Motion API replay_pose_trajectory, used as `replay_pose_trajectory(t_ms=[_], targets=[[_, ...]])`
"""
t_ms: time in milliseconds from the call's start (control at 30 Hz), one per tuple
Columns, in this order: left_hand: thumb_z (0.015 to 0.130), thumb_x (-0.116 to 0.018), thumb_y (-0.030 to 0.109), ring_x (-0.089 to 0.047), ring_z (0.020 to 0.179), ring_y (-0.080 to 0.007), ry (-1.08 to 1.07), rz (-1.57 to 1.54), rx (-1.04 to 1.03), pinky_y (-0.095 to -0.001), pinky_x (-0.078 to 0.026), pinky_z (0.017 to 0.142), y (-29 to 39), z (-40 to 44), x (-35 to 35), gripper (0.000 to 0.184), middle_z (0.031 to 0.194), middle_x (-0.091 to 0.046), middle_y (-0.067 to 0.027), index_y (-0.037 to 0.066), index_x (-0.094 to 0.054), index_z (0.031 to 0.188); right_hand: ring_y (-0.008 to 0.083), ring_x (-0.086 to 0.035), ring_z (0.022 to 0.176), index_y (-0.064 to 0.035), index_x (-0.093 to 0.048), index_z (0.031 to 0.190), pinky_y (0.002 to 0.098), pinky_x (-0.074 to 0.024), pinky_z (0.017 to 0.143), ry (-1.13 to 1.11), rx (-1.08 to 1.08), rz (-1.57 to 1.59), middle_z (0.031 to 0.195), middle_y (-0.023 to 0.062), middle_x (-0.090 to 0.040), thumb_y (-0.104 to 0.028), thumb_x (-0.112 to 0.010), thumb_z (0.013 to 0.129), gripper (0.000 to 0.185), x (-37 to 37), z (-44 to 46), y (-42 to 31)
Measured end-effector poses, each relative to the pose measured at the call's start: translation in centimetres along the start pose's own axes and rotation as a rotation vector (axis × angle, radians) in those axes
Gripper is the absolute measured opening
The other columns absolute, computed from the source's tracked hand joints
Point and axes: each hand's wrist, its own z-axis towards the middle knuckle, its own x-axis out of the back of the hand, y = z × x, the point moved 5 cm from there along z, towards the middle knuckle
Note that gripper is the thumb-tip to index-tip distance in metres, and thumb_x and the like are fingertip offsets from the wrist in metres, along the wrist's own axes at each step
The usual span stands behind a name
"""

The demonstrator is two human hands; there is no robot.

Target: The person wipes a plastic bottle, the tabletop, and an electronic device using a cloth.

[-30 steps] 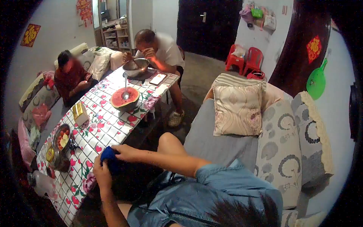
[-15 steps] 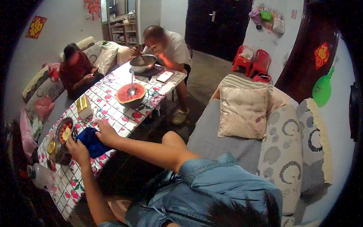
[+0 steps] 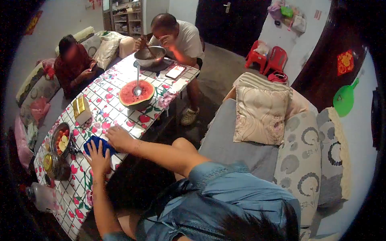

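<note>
Spread wide, the left grip (image 3: 99, 157) was laid palm down over the blue cloth (image 3: 108, 149), with nothing seen to be pinched between its fingers. The right grip (image 3: 120, 139), also unclosed, was rested palm down just to the right of the cloth; whether its edge was touched could not be told. Beneath the left grip, the cloth was bunched on the patterned tabletop (image 3: 70, 197), by the near edge. A second earlier it had been held gathered between both hands, and half a second earlier it had been spread over the edge; now its weight was borne by the tabletop, so that pressing, rather than holding up, seemed to be what was asked of the hands. At the left, red fruit and pale cut pieces were held in a metal bowl (image 3: 52, 138). Just nearer, a jar (image 3: 61, 172) was topped by a yellow lid (image 3: 48, 162), its contents too dark to be made out. A box (image 3: 82, 113) was placed farther off. To the right of that, a spoon (image 3: 138, 90) was stood in a cut watermelon (image 3: 129, 96). At the far end, a larger bowl (image 3: 148, 63) was being eaten from or stirred by another person (image 3: 187, 40), its contents hidden.
</note>
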Motion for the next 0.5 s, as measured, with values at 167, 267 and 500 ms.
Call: replay_pose_trajectory(t_ms=[167,267,500], targets=[[0.092,-0.051,0.047,-0.012,0.145,-0.0368,-0.084,-0.028,-0.015,-0.0623,-0.010,0.112,0.1,3.9,-0.6,0.065,0.157,-0.018,-0.0168,0.021,-0.034,0.148,0.0330,-0.044,0.123,-0.0003,-0.050,0.123,0.0438,-0.0345,0.105,0.049,-0.119,0.091,0.129,0.0161,-0.050,-0.021,-0.056,0.088,0.041,0.5,-0.7,1.9],[0.091,-0.051,0.049,-0.011,0.146,-0.0355,-0.094,-0.072,0.000,-0.0623,-0.011,0.112,0.1,5.9,-1.8,0.067,0.158,-0.014,-0.0156,0.025,-0.030,0.150,0.0352,-0.043,0.123,0.0045,-0.049,0.124,0.0434,-0.0350,0.106,0.204,-0.103,-0.011,0.129,0.0191,-0.049,-0.021,-0.056,0.088,0.044,0.4,-0.9,2.1],[0.093,-0.049,0.028,-0.017,0.145,-0.0327,0.031,-0.160,-0.311,-0.0601,-0.018,0.111,2.0,4.3,-3.5,0.052,0.157,-0.021,-0.0137,0.016,-0.043,0.143,0.0355,-0.047,0.116,0.0063,-0.052,0.116,0.0416,-0.0388,0.101,0.272,-0.233,0.247,0.122,0.0211,-0.053,-0.019,-0.056,0.090,0.037,1.5,-0.9,2.9]])
